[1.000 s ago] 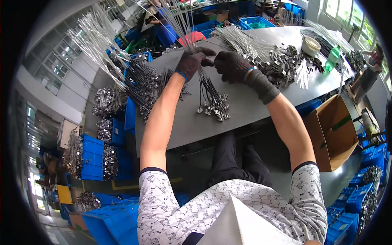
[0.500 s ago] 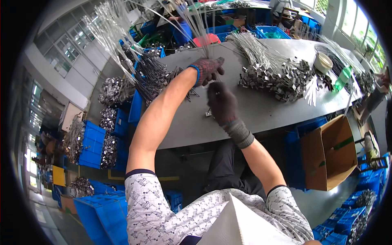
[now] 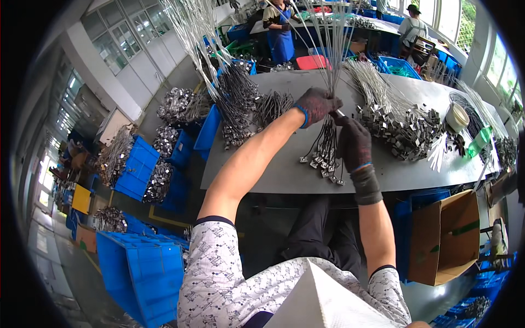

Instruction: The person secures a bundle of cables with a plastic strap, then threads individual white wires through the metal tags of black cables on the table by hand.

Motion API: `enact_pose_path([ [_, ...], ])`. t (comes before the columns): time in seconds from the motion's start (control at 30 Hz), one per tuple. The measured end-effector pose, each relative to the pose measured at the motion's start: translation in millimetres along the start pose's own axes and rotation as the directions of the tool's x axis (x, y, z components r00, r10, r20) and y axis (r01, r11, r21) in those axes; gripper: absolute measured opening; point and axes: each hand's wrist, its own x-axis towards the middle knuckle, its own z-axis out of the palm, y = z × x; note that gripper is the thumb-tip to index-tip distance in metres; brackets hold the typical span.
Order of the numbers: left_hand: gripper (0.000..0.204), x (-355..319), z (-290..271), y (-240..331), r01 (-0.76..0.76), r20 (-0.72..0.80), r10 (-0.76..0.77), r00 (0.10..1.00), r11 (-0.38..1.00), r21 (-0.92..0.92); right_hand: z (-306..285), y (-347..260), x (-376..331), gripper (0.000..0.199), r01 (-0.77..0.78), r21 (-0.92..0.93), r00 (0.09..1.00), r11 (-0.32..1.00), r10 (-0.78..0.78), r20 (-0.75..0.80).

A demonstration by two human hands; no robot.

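My left hand (image 3: 316, 107), in a dark knitted glove, is closed around a bundle of thin silvery wires (image 3: 331, 60) above the grey table (image 3: 262, 177). The wires fan out upward. Below the grip hang their black lower ends (image 3: 327, 150), tipped with small square metal pieces, near the tabletop. My right hand (image 3: 355, 142), also gloved, is closed against the right side of the bundle, just under the left. A short pale strip shows between its fingertips and the left hand; what the right fingers pinch is partly hidden.
A large pile of similar wires (image 3: 402, 128) lies right on the table, beside white strips (image 3: 437, 153), a round tub (image 3: 457, 117) and a green bottle (image 3: 479, 142). More bundles (image 3: 238, 93) stand left. Blue crates (image 3: 136, 169) and a cardboard box (image 3: 443, 240) flank the table. Other people work beyond.
The view has turned, so the table sits further right. My right hand has moved from below the left hand to the bundle's right side. The bundle's metal-tipped lower ends now show clearly.
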Motion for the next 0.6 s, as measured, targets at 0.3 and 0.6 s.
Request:
enact_pose_path([
  [0.3,0.028,-14,-5,-27,-0.334,-0.023,0.437,0.899,0.718,0.61,-32,-28,9,0.032,0.217,-0.405,0.976,0.888,-0.198,0.089],
  [0.6,0.014,22,16,-24,0.308,0.263,-0.222,0.939,0.197,-0.931,-57,-39,40,0.019,-0.077,-0.467,0.983,0.881,0.145,0.111],
])
